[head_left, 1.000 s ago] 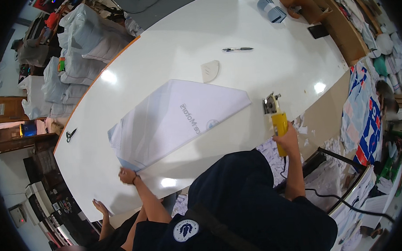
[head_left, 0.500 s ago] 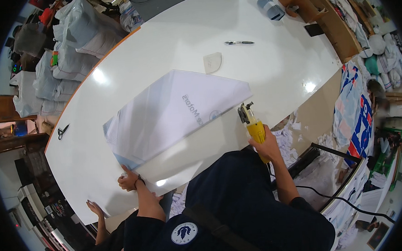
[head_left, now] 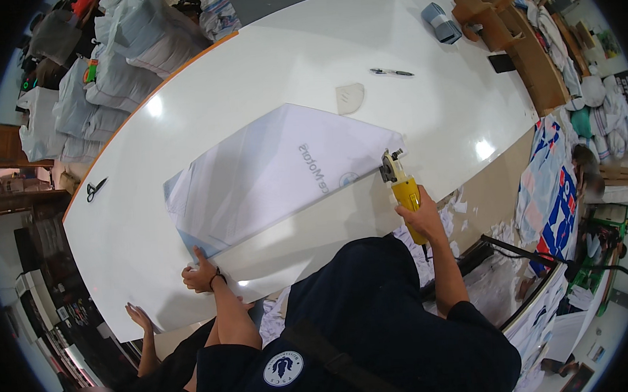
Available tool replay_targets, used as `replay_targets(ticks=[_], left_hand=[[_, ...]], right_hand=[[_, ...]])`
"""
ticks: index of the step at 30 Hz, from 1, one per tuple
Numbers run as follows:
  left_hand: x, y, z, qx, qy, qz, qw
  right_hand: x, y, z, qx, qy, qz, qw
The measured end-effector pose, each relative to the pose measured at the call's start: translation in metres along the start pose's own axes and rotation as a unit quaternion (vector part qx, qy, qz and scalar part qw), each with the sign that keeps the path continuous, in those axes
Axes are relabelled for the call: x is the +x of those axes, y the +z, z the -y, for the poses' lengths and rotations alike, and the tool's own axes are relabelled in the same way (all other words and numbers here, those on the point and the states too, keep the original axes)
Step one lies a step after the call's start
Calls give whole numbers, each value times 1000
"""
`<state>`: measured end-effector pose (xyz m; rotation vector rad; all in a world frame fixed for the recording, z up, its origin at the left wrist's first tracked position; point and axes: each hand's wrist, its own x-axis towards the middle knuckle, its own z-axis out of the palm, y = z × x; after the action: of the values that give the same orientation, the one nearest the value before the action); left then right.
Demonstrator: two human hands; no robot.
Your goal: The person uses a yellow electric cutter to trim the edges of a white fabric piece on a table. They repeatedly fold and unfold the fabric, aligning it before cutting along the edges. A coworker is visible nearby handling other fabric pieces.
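Observation:
A layered pale white and light-blue fabric panel [head_left: 270, 173], with reversed lettering showing through, lies on the white table. At its near-left corner, my left hand [head_left: 199, 274] has its thumb on the cloth and its fingers curled beside it. My right hand [head_left: 421, 215] is wrapped round the yellow body of an electric rotary cutter [head_left: 403, 188]. The cutter's dark metal head sits at the panel's right end, against its near edge. The head hides the exact contact between blade and cloth.
A curved rigid-looking piece [head_left: 350, 98], a pen [head_left: 391, 72], a blue-grey folded bundle [head_left: 441, 23], a phone [head_left: 501, 63] and scissors [head_left: 96, 189] lie on the table [head_left: 118, 256]. Another person's hand [head_left: 139, 317] rests at the near-left edge. Cloth scraps [head_left: 459, 206] lie on the floor.
The view has shifted, moving the table's things across the picture. The cutter has turned slightly and come closer to the panel's edge. Its cord has swung up. My left hand stays at the corner.

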<state>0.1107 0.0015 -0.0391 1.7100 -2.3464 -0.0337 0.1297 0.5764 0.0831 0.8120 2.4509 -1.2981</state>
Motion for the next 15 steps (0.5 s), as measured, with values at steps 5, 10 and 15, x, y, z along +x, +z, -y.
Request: replay_targets(ticks=[5,10,15], left_hand=[[-4,-9,-7,6,-7,12,1000],[-3,-10,-7,8,-6,19,1000],[-3,-8,-3,2,4,12,1000]], right_hand=[[4,3,-2,-8,-9,-8,1000],[12,6,-4,-29,-10,-13,999],[14,7,14,8,16,2,1000]])
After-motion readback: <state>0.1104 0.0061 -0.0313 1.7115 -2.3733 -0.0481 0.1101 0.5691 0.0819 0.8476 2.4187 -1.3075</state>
